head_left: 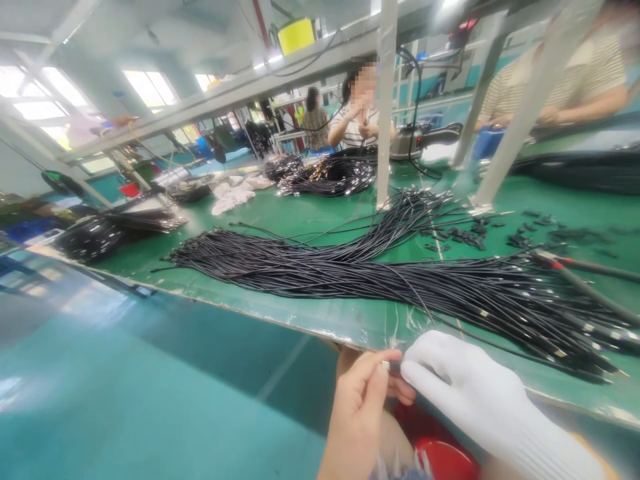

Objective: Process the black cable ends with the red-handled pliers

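So, a green surface (300,213) is stretching out ahead of the bare left hand (360,393) and the white-gloved right hand (465,387), which are both hanging around by its near edge. A big bundle of black cables (320,273) is lying just beyond the hands and running well out to either side of them. Farther ahead, past that bundle, a fat coil of black cable (350,175) is sitting. Below the right hand something red (445,460) is peeking out, mostly blocked from view. Off to the right of the glove, a plier-like tool (557,265) with long dark handles is lying over the bundle's end. Ahead of the glove, beyond the bundle, loads of little black pieces (473,237) are lying scattered. Smallest of all, a dark connector (394,367) is sitting between the two hands: the left one is pinching it between thumb and fingers, shiny metal tip showing, while the right one is gripping the other end with gloved fingertips, thumb and finger nearly meeting.
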`<state>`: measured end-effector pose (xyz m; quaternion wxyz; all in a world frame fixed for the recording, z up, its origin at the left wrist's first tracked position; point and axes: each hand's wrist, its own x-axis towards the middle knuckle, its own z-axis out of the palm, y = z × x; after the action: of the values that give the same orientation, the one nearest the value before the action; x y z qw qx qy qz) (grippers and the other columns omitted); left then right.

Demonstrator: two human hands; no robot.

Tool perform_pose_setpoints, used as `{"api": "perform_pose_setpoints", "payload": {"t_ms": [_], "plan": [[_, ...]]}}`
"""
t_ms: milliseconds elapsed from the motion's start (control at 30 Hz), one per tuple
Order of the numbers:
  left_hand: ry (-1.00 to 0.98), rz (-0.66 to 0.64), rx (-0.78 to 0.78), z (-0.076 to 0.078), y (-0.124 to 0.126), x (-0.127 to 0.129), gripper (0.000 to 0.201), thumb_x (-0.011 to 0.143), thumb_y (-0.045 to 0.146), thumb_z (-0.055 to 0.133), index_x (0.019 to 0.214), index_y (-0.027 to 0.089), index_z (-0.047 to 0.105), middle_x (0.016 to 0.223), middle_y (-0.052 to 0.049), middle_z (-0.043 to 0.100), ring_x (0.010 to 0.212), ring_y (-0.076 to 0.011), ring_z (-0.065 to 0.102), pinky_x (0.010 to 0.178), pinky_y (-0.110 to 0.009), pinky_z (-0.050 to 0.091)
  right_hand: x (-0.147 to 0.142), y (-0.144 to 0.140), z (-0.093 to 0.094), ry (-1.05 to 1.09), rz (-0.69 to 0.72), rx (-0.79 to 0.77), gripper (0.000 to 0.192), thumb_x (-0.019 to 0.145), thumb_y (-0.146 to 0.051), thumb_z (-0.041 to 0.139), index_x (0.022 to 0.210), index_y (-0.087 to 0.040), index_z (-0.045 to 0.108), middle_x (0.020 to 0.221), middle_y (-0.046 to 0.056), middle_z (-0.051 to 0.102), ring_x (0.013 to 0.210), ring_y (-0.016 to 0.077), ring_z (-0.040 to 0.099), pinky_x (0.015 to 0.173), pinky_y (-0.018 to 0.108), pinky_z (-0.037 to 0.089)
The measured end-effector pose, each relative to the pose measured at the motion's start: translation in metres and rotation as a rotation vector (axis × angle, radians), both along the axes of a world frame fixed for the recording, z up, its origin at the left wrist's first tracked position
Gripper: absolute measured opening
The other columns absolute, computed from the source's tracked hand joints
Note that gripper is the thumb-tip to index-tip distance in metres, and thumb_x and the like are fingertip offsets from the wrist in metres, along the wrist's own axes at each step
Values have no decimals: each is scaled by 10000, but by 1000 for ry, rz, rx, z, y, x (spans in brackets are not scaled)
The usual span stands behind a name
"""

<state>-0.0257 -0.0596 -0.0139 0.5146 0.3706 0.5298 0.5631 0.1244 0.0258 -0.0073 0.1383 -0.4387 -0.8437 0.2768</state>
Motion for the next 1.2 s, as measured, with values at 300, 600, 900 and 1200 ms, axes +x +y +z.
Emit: {"api": "perform_pose_setpoints", "payload": {"t_ms": [300,600,900,1200], "plan": [[-102,50,-4,0,3,0,239,868,272,737,1083,166,735,706,-33,759,680,-167,707,723,-288,574,-2,3,23,-51,4,-186,315,920,-362,466,653,-262,600,741,-21,640,729,174,593,673,319,426],[-52,124,56,8,7,3,93,868,270,741,879,178,744,604,-8,730,607,-142,687,663,-234,541,15,14,27,291,177,-237,270,936,-309,485,804,-274,717,827,-27,720,763,151,657,668,258,493],[-168,331,84,6,20,12,283,721,407,889,793,154,783,903,-92,808,703,-172,744,700,-261,597,13,5,16,260,40,-147,244,899,-241,538,1027,-363,707,1027,-41,718,963,178,658,846,333,516],[-186,284,83,8,18,11,324,708,426,900,810,149,767,897,-109,822,777,-216,769,748,-301,618,14,0,1,259,-18,113,159,910,-212,538,938,-302,666,952,1,669,919,189,644,753,327,526]]}}
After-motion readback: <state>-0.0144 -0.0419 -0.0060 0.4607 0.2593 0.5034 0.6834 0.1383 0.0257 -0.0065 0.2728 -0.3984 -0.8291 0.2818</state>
